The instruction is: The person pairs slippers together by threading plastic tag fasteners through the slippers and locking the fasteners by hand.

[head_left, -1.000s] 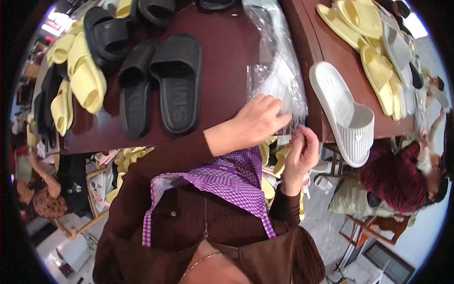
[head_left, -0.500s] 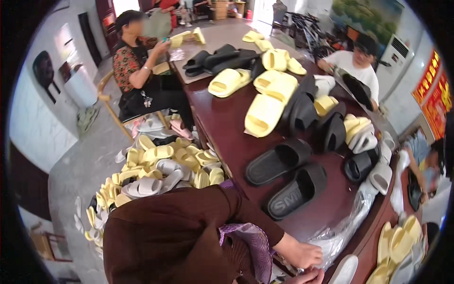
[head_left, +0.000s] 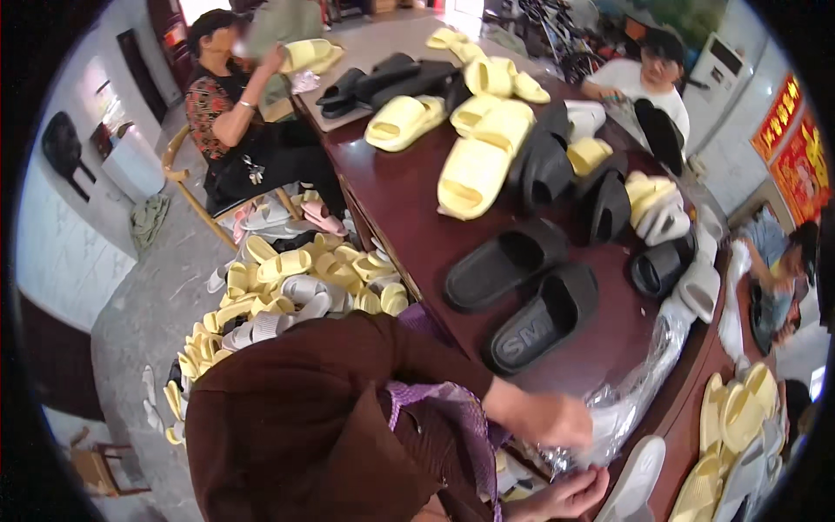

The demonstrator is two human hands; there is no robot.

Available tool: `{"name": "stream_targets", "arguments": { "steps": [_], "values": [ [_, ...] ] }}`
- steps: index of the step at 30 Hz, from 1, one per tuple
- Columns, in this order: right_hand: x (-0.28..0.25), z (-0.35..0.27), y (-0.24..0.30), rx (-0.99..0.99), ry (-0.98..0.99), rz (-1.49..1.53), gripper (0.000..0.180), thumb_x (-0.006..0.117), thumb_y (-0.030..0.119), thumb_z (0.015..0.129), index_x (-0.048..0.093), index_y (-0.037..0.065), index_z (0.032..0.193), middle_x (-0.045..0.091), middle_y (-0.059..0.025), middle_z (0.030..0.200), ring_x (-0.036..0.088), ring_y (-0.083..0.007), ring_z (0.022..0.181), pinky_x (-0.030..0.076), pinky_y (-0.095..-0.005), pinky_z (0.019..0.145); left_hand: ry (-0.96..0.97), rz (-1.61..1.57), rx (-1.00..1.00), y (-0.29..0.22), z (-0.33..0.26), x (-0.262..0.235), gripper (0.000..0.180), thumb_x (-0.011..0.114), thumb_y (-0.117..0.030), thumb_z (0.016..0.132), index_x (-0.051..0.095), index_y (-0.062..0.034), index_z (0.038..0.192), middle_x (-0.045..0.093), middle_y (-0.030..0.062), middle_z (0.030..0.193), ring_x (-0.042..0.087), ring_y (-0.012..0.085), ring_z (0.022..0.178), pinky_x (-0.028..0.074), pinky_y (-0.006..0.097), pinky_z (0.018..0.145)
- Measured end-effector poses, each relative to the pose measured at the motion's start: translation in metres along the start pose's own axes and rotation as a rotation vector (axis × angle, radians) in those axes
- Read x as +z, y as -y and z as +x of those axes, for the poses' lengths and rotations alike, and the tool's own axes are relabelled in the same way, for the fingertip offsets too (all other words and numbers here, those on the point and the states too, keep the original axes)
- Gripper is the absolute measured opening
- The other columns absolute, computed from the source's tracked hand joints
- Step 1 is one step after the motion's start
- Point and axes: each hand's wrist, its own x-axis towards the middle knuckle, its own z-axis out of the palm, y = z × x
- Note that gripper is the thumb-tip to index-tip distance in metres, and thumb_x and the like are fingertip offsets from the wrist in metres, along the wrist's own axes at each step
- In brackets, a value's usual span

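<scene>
A crumpled clear plastic bag [head_left: 622, 422] lies along the near right part of the table. My left hand [head_left: 548, 422] is over its near end, with the fingers smeared by motion. Below it my right hand [head_left: 570, 494] is closed, thumb and fingers pinched at the edge of the plastic. Close to the right hand lies a light grey slipper [head_left: 639, 478]. A pair of black slippers, one nearer [head_left: 544, 317] and one farther [head_left: 504, 265], rests just beyond my hands.
Yellow slippers [head_left: 484, 165] and more black ones crowd the table's far half. A heap of slippers [head_left: 296, 283] covers the floor at left. Other yellow slippers [head_left: 739, 418] lie at right. People sit at left [head_left: 230, 113], far right [head_left: 648, 87] and right edge [head_left: 774, 270].
My left hand has lifted slightly, and more of my right hand shows beside the plastic. At far left the seated person now holds up a yellow slipper. The whole view has shifted a little.
</scene>
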Motion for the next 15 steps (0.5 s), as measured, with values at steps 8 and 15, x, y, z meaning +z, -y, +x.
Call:
{"name": "stream_targets", "arguments": {
  "steps": [8, 15],
  "values": [
    [0.061, 0.017, 0.039, -0.274, 0.411, -0.127, 0.039, 0.052, -0.008, 0.082, 0.052, -0.003, 0.121, 0.057, -0.0171, 0.120, 0.057, -0.0273, 0.098, 0.046, -0.0360, 0.086, -0.319, -0.571, -0.899, -0.027, -0.013, -0.093, 0.007, 0.057, 0.002, 0.089, 0.065, 0.0007, 0.089, 0.066, 0.0078, 0.088, 0.062, 0.0134, 0.081, 0.050, 0.025, 0.074],
    [0.069, 0.026, 0.022, -0.274, 0.541, -0.424, 0.042, 0.054, -0.006, 0.080, 0.052, -0.001, 0.121, 0.057, -0.0192, 0.118, 0.053, -0.0346, 0.106, 0.042, -0.0403, 0.092, -0.693, -0.816, -0.838, -0.010, -0.044, -0.127, 0.011, 0.049, -0.001, 0.094, 0.057, -0.0005, 0.101, 0.063, 0.0123, 0.083, 0.061, 0.0185, 0.073, 0.052, 0.030, 0.070]
  ]
}}
